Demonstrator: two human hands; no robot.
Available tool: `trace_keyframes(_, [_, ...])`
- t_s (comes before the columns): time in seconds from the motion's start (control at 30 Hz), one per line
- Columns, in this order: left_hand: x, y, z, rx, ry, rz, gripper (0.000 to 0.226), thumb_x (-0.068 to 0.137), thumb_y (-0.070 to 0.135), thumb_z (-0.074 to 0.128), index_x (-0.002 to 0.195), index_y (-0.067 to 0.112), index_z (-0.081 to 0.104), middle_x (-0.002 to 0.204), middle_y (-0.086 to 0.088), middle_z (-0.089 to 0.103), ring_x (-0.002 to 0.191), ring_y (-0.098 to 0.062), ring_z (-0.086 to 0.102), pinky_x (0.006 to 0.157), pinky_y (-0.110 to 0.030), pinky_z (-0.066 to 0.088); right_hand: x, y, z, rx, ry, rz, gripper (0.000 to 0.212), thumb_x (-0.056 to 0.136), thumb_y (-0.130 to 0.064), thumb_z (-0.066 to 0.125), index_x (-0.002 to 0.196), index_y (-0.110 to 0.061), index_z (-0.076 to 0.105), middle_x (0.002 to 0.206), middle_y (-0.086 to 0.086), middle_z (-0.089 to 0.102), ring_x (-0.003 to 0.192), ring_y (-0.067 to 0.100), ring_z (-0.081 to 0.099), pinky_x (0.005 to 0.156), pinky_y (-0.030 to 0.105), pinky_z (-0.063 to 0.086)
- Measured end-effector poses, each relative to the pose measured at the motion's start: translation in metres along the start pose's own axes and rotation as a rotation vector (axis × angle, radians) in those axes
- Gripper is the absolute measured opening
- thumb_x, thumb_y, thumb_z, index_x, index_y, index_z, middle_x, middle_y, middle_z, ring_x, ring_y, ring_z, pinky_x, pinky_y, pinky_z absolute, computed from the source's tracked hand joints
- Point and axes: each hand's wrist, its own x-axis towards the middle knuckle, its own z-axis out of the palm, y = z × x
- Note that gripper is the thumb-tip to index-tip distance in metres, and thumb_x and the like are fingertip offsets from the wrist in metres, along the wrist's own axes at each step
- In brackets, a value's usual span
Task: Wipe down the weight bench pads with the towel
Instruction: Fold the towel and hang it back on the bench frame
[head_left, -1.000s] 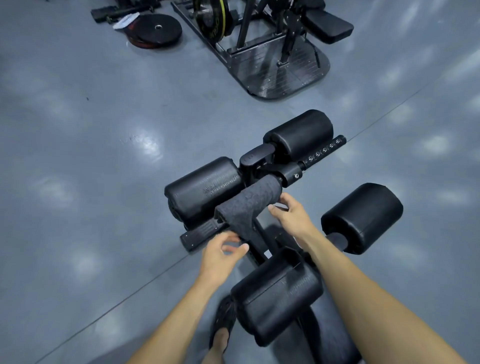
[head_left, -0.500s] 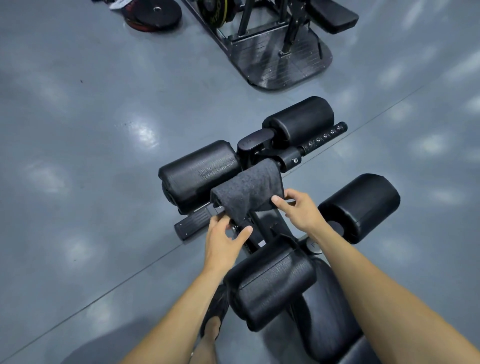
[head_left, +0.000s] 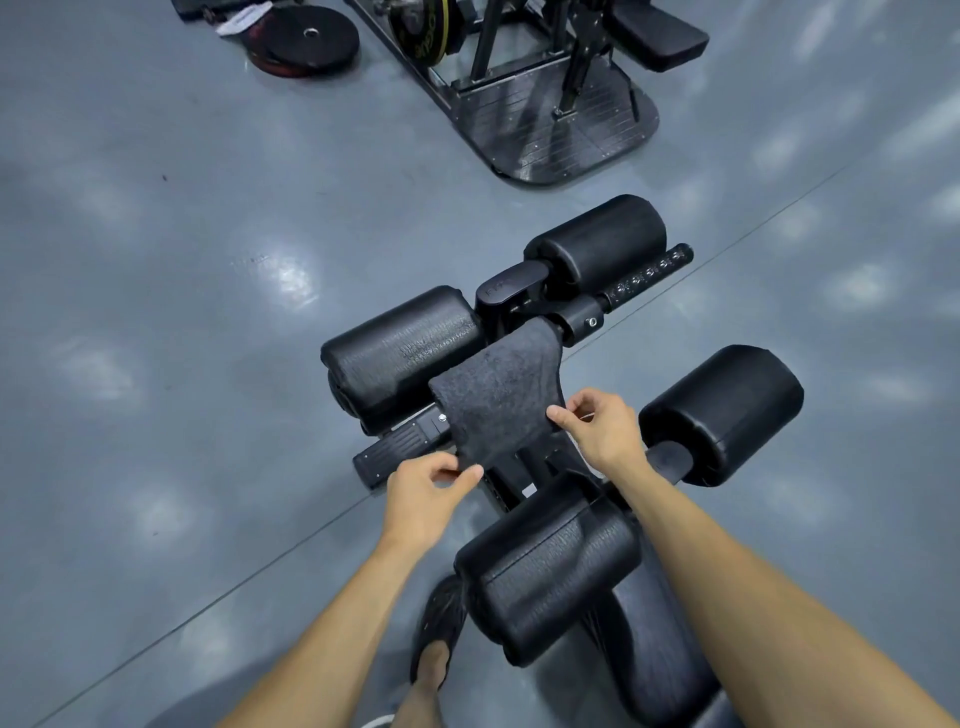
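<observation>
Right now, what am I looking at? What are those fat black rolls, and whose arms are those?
You are seeing through a camera worn on a person's head, looking down, so the arms are that person's own. The fat black rolls are soft pads on a weight bench, a gym machine standing on the grey floor. There are four: two far ones and two near ones. A dark towel is draped over the bar in the middle. The left hand pinches its lower end and the right hand pinches its right edge. Farther away lie round weight plates and another machine.
</observation>
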Motion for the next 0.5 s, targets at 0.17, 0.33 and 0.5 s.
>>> trace_keyframes(0.17, [-0.001, 0.011, 0.000, -0.086, -0.060, -0.043, 0.018, 0.078, 0.025, 0.086, 0.084, 0.020, 0.070, 0.091, 0.010, 0.077, 0.090, -0.003, 0.069, 0.087, -0.019, 0.051, -0.001, -0.017, 0.002, 0.122, -0.106, -0.063, 0.024, 0.090, -0.016, 0.071, 0.111, -0.014, 0.059, 0.114, -0.003, 0.064, 0.111, 0.015, 0.058, 0.094, 0.030, 0.043])
trace_keyframes(0.33, [0.005, 0.012, -0.004, -0.005, 0.067, -0.018, 0.014, 0.082, 0.029, 0.083, 0.076, 0.022, 0.073, 0.075, 0.012, 0.074, 0.075, -0.004, 0.068, 0.081, -0.030, 0.056, 0.007, -0.038, -0.002, 0.343, -0.169, -0.101, 0.044, 0.095, -0.007, 0.066, 0.136, -0.013, 0.051, 0.130, -0.004, 0.057, 0.122, 0.009, 0.050, 0.102, 0.028, 0.037])
trace_keyframes(0.5, [0.011, 0.016, -0.007, 0.091, 0.077, -0.038, 0.030, 0.079, 0.026, 0.084, 0.084, 0.021, 0.055, 0.081, 0.006, 0.072, 0.076, -0.014, 0.069, 0.077, -0.041, 0.057, 0.008, -0.039, 0.004, 0.316, -0.107, -0.107, 0.020, 0.097, -0.013, 0.064, 0.117, -0.012, 0.066, 0.111, 0.001, 0.071, 0.100, 0.014, 0.065, 0.097, 0.037, 0.052])
